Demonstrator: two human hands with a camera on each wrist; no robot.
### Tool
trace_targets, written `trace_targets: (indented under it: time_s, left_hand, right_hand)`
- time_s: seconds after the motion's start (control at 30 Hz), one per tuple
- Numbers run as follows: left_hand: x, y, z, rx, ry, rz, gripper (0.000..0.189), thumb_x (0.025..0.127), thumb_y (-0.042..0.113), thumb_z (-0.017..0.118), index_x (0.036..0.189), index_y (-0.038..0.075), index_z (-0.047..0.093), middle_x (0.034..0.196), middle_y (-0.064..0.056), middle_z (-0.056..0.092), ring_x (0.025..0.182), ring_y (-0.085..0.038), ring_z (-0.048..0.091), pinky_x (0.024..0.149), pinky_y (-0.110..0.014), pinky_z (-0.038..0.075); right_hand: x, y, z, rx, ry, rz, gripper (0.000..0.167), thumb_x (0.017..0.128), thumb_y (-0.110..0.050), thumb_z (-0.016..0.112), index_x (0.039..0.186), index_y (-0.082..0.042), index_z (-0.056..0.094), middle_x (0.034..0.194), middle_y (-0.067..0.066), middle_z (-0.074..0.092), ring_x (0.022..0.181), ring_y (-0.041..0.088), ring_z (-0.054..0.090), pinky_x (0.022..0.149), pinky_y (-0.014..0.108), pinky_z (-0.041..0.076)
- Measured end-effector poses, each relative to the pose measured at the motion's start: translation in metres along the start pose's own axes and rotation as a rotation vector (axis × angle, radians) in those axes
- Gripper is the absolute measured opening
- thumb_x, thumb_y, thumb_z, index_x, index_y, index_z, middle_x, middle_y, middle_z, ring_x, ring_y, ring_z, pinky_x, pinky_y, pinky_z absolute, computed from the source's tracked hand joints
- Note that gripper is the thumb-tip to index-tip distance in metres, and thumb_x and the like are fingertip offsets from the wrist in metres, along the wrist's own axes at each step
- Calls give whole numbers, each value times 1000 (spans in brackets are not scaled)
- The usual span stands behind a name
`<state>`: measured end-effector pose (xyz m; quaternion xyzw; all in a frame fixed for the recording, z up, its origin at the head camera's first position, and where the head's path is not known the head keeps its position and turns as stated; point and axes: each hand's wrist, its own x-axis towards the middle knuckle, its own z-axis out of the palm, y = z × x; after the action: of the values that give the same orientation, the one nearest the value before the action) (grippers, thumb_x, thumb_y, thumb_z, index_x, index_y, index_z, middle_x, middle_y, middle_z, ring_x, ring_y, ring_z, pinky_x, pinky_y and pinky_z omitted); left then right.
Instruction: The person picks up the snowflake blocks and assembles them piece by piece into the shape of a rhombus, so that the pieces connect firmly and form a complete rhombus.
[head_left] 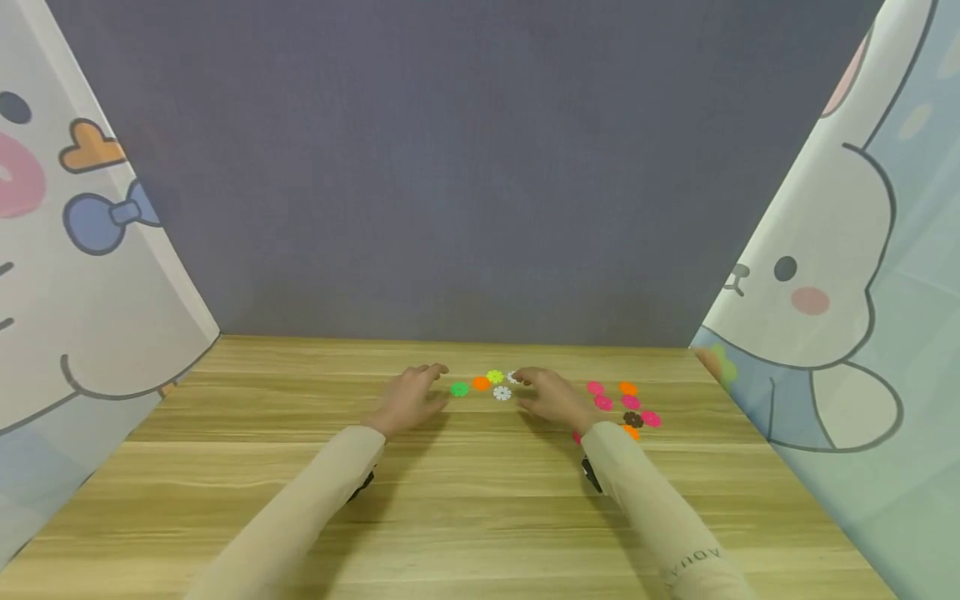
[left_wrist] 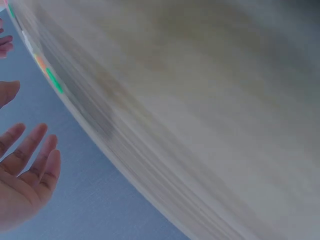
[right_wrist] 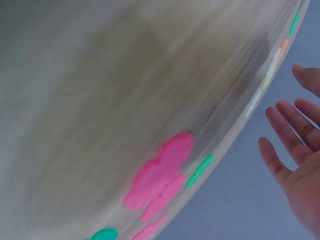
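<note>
Cream sleeves (head_left: 307,504) are stretching over the wood-grain table (head_left: 480,525); the left hand (head_left: 409,400) and right hand (head_left: 553,397) are resting relaxed, grasping nothing; green, orange, yellow and white flower-shaped discs (head_left: 482,383) are lying between them.

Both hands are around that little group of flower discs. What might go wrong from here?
The right hand partly hides the farther white flower disc in the head view, so it might nudge that disc unnoticed.

The right sleeve is close to the nearest orange flower disc; drawn back low, it might sweep it.

The green flower disc lies flat, so the left hand may struggle to lift it.
</note>
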<state>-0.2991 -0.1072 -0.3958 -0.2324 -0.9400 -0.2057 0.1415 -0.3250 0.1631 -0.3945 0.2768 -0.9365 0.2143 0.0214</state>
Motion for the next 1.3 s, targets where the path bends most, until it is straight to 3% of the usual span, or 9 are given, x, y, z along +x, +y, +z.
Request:
trace_targets:
  time_s: [0.33,0.53,0.73,1.03,1.3]
  left_hand:
    - [20,5,4,-52,-66,-61,46,77,10,70,120,4,54,114,-15,62,96,-26,62,76,-37,53]
    - [30,6,12,-40,-120,-133,48,77,11,72,121,9,55,113,-11,63,97,-25,62,79,-36,52]
    - [35,10,19,4,-182,-154,46,78,14,72,120,9,55,113,-11,63,98,-25,62,79,-37,53]
    - [40,12,25,39,-196,-181,45,78,16,72,120,10,56,108,-9,65,95,-23,62,76,-38,53]
    - [43,12,29,62,-186,-161,36,80,14,70,115,9,60,103,-8,66,92,-22,62,77,-36,52]
  right_hand:
    - [16,-5,7,22,0,0,38,81,-9,68,117,-1,58,117,13,61,104,26,58,88,41,48]
    - [22,-5,12,32,-12,1,36,80,-7,67,114,1,59,113,14,62,102,27,58,88,41,48]
    - [26,-4,15,24,-22,14,34,80,-8,68,112,1,60,109,13,64,99,24,61,88,38,49]
    - [30,-6,19,13,-39,14,28,81,-10,68,107,-1,62,107,11,65,96,23,60,84,37,50]
    - [31,-6,20,-20,-39,24,25,82,-10,68,105,-4,64,104,8,65,95,21,58,83,37,49]
